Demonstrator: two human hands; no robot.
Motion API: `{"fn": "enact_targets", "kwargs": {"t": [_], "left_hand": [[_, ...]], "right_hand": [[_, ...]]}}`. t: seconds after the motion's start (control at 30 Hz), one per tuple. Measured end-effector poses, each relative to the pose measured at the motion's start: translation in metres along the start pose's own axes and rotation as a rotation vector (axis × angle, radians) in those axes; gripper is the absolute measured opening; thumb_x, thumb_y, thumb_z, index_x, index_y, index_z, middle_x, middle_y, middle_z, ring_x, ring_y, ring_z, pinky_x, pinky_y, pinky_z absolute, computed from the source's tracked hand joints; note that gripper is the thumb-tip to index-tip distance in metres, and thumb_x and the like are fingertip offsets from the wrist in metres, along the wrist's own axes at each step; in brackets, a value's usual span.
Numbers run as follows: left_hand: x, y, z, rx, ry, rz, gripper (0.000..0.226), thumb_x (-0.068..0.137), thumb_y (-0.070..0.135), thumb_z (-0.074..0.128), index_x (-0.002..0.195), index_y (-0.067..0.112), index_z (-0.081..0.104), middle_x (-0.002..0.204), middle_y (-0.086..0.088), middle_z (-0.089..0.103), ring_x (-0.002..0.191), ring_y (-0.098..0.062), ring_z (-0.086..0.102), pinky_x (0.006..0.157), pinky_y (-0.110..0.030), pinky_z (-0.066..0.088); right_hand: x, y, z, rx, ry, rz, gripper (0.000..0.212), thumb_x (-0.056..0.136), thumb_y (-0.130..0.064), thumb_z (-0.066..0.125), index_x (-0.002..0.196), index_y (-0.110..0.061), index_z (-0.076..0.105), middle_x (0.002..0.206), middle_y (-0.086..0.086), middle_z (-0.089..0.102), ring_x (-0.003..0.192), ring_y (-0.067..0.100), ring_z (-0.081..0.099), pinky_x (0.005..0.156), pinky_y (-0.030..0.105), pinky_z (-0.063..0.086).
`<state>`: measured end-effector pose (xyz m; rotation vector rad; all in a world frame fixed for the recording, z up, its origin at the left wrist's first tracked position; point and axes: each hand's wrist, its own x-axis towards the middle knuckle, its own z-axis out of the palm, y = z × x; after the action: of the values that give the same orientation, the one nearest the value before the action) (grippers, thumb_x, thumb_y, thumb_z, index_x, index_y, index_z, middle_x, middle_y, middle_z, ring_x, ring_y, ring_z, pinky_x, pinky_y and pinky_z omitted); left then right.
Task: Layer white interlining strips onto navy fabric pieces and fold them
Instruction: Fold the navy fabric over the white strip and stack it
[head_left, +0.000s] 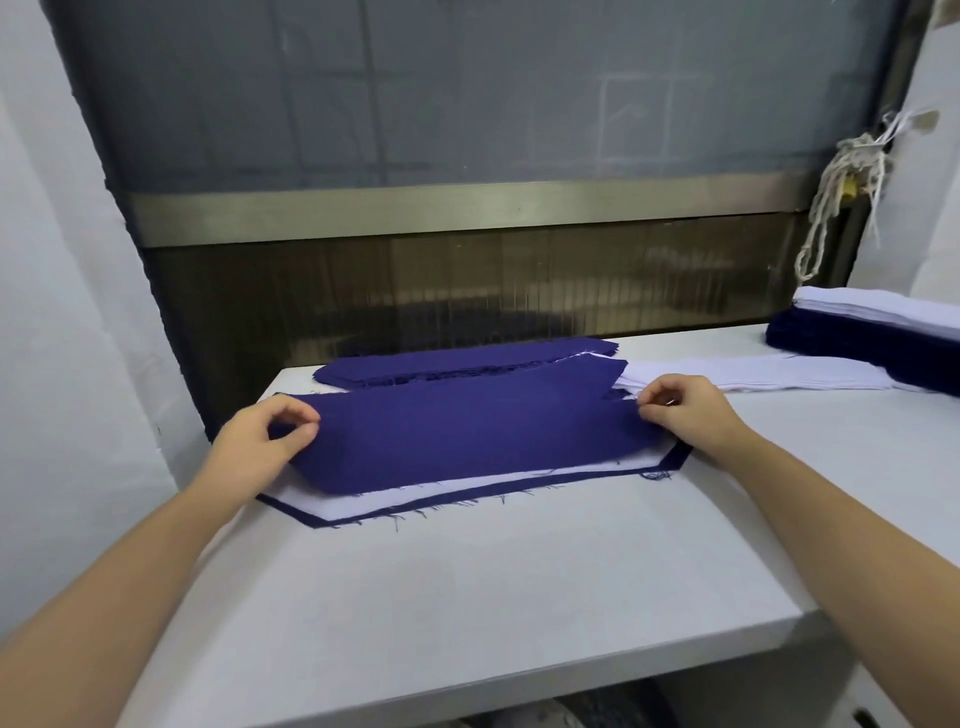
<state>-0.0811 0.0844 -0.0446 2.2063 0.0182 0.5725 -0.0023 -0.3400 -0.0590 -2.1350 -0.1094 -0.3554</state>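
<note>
The navy fabric piece (467, 436) lies mid desk (519, 597), folded over the white interlining strip (467, 486). Left grip (260, 447) and right grip (685, 410) each pinch one end. Looks light and floppy, so the ends seem the best hold.

We look through one wide head-worn camera, forward and down from the near edge of the table (519, 597), navy cloth (467, 441) close, machine (467, 208) far behind.
</note>
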Motion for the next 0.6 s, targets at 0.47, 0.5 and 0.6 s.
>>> {"fn": "enact_targets", "kwargs": {"t": [0.47,0.5,0.6], "left_hand": [[-0.002,-0.001,-0.026,0.134,-0.268,0.004,0.030,0.074,-0.011,0.070,0.079,0.019,0.069,0.087,0.001,0.066,0.088,-0.009,0.061,0.068,-0.017,0.046],[-0.002,0.000,-0.026,0.169,-0.309,-0.005,0.031,0.073,-0.010,0.072,0.080,0.020,0.069,0.088,0.001,0.066,0.088,-0.008,0.060,0.066,-0.015,0.045],[-0.003,0.000,-0.026,0.218,-0.387,-0.027,0.033,0.070,-0.008,0.075,0.083,0.022,0.070,0.089,0.002,0.064,0.088,-0.006,0.060,0.064,-0.016,0.046]], "right_hand": [[-0.005,-0.004,-0.003,-0.091,0.043,-0.023,0.030,0.077,0.012,0.052,0.069,-0.016,0.062,0.065,0.000,0.060,0.063,0.011,0.052,0.055,0.014,0.040],[-0.005,-0.004,-0.003,-0.108,0.029,-0.009,0.030,0.077,0.011,0.051,0.069,-0.016,0.063,0.065,0.000,0.060,0.063,0.010,0.051,0.056,0.017,0.039],[-0.004,-0.001,-0.004,-0.137,-0.003,0.021,0.029,0.076,0.010,0.051,0.069,-0.016,0.063,0.064,0.000,0.060,0.063,0.012,0.050,0.056,0.023,0.037]]}}
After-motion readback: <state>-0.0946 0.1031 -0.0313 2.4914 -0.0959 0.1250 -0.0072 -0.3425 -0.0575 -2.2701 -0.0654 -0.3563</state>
